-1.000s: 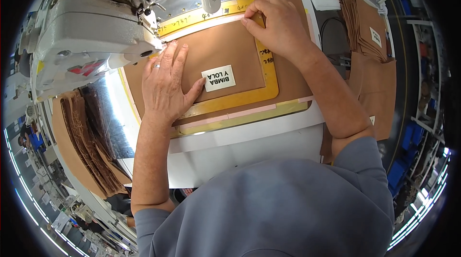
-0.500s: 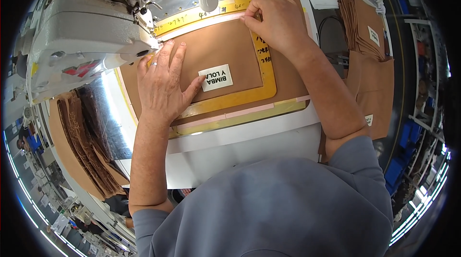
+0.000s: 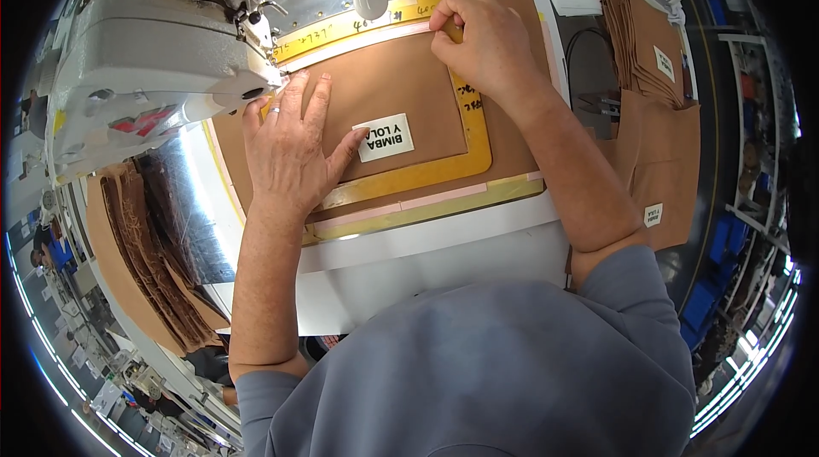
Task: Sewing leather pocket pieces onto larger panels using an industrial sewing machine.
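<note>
Left hand (image 3: 290,145), fingers apart, still keeps the sheet (image 3: 401,86) under it flat. Right hand (image 3: 488,47) shifted slightly, strip (image 3: 401,33) by its fingertips; can't tell if pinching.

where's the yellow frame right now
In the head view, the yellow frame lies upper centre, right of the sewing machine, its left side partly under the left hand.

The brown panel (image 3: 388,86) looks matt and smooth, the yellow frame (image 3: 479,139) plastic, the slotted plate (image 3: 331,8) metal.
</note>
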### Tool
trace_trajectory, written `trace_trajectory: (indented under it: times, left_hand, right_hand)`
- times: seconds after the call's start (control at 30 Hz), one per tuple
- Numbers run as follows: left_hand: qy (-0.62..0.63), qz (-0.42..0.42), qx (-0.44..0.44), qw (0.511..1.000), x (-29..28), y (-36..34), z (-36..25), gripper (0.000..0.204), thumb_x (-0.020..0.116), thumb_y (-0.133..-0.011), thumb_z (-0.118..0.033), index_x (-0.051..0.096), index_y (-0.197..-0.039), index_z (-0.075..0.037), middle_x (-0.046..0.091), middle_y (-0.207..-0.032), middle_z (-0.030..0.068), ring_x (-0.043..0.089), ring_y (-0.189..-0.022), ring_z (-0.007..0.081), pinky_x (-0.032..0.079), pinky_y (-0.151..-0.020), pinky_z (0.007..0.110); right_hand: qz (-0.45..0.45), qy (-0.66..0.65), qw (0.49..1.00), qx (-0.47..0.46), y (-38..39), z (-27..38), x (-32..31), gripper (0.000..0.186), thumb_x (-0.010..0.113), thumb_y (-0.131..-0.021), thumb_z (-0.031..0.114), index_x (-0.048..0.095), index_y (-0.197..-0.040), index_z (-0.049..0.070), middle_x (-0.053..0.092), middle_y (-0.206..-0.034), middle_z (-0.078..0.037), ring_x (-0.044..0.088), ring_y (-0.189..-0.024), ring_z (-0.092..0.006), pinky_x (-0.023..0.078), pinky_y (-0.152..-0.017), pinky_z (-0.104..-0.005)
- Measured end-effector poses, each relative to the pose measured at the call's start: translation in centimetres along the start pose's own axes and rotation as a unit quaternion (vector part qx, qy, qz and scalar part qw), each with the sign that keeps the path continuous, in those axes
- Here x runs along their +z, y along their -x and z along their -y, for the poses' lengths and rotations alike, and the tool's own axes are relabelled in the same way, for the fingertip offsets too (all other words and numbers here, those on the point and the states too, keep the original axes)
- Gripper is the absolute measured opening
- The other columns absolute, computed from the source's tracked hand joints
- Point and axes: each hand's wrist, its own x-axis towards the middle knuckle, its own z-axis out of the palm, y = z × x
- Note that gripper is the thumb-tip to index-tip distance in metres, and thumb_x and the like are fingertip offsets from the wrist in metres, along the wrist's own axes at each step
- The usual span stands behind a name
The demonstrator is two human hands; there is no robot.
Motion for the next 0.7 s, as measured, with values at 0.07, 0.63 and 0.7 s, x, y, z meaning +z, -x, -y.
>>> trace_trajectory:
  times: [0.07, 0.63, 0.7]
  left_hand:
    - [0.0, -0.006, -0.002, 1.0, 0.1, 0.0, -0.1, 0.071, 0.065, -0.091, -0.063, 0.063, -0.137, -0.009, 0.06, -0.139, 0.0116, 0.06, -0.124, 0.0224, 0.035, -0.109, 0.045]
    - [0.047, -0.025, -0.027, 0.998, 1.6, 1.0, -0.2, 0.067, 0.065, -0.093, -0.056, 0.059, -0.142, -0.01, 0.059, -0.14, 0.0124, 0.055, -0.131, 0.024, 0.035, -0.111, 0.046]
    - [0.048, -0.023, -0.026, 0.998, 1.7, 1.0, -0.1, 0.067, 0.065, -0.093, -0.056, 0.059, -0.142, -0.01, 0.059, -0.14, 0.0121, 0.054, -0.132, 0.0233, 0.035, -0.111, 0.046]
  right_hand:
    - [0.001, 0.001, 1.0, 0.011, 0.2, 0.3, 0.2, 0.006, 0.071, -0.08, 0.014, 0.071, -0.086, 0.014, 0.066, -0.095, -0.004, 0.066, -0.088, -0.0231, 0.048, -0.09, -0.0433]
    - [0.004, 0.138, 0.96, -0.242, 3.4, 4.3, 2.0, 0.051, 0.075, -0.086, 0.043, 0.068, -0.124, 0.01, 0.061, -0.111, -0.004, 0.058, -0.107, -0.0201, 0.045, -0.097, -0.038]
    - [0.004, 0.145, 0.958, -0.246, 3.4, 4.3, 2.1, 0.052, 0.074, -0.086, 0.045, 0.069, -0.126, 0.013, 0.061, -0.111, -0.004, 0.057, -0.108, -0.0206, 0.045, -0.097, -0.0393]
